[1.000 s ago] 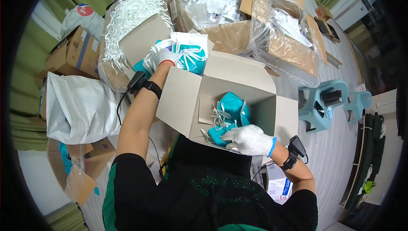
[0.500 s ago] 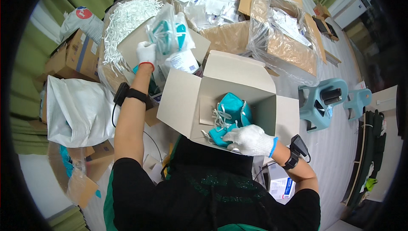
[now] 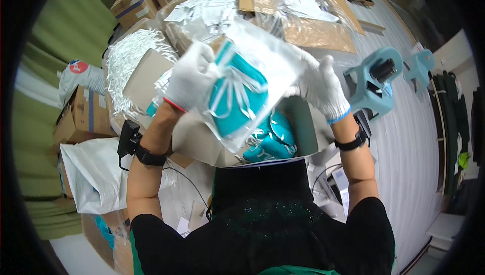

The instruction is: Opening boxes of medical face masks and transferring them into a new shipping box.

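My left hand (image 3: pixel 191 76), in a white knit glove with a red cuff, grips the top left edge of a clear plastic bag (image 3: pixel 220 127). Inside the bag lies a teal face mask (image 3: pixel 235 100) with white straps. On the bag's other side is my right hand (image 3: pixel 321 85), gloved in white with a blue cuff. Its thumb and fingers are spread against the bag's right edge, with some fingertips blurred or hidden. Under both hands stands an open carton (image 3: pixel 199 141) holding several loose teal masks (image 3: pixel 270 146), partly covered by the bag.
White straps fill a bin (image 3: pixel 134 67) at the far left. Plastic-lined cartons (image 3: pixel 316 40) with white packets stand at the back. Blue stools (image 3: pixel 374 85) are on the right, and a white sack (image 3: pixel 96 171) lies at the left.
My left hand has brought the bagged mask nearer, over the carton. My right hand has left the loose masks and risen to the bag. The view has shifted.
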`<state>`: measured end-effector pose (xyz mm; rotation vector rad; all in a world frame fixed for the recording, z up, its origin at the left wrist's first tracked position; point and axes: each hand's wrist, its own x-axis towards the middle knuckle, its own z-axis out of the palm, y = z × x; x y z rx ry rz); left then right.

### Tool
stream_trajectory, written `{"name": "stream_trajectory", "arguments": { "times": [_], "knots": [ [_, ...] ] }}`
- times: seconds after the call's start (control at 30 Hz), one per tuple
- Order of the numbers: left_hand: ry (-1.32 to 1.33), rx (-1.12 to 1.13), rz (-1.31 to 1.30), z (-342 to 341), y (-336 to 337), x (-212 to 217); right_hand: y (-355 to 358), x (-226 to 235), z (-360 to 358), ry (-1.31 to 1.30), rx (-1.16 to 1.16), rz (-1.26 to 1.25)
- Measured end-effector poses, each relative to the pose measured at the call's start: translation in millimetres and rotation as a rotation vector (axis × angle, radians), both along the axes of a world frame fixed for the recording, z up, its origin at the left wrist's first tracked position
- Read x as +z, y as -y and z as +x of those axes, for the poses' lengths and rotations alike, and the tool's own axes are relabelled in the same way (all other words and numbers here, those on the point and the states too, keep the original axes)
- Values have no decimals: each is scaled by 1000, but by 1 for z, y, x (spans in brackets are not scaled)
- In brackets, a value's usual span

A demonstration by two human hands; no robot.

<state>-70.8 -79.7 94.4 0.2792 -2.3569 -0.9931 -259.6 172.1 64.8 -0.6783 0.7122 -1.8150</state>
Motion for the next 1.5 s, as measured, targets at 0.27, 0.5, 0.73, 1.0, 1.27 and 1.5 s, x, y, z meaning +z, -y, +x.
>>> {"name": "stream_trajectory", "arguments": {
  "times": [0.27, 0.5, 0.73, 1.0, 1.27, 1.5],
  "knots": [
    [164, -159, -218, -4, -85, -39, -38, -39, 22, -577, -371, 670],
    [323, -143, 32, -6, -125, -47, -39, -58, 44, -639, -703, 572],
    [485, -166, 111, -13, -129, -72, -43, -57, 43, -815, -724, 435],
    [447, -233, 19, -13, -127, -77, -42, -1, 64, -1544, -598, 458],
    [579, -155, 86, -5, -124, -60, -37, -26, 64, -1588, -592, 404],
    [499, -129, 99, -2, -126, -76, -19, -37, 76, -1705, -581, 308]
  ]
}}
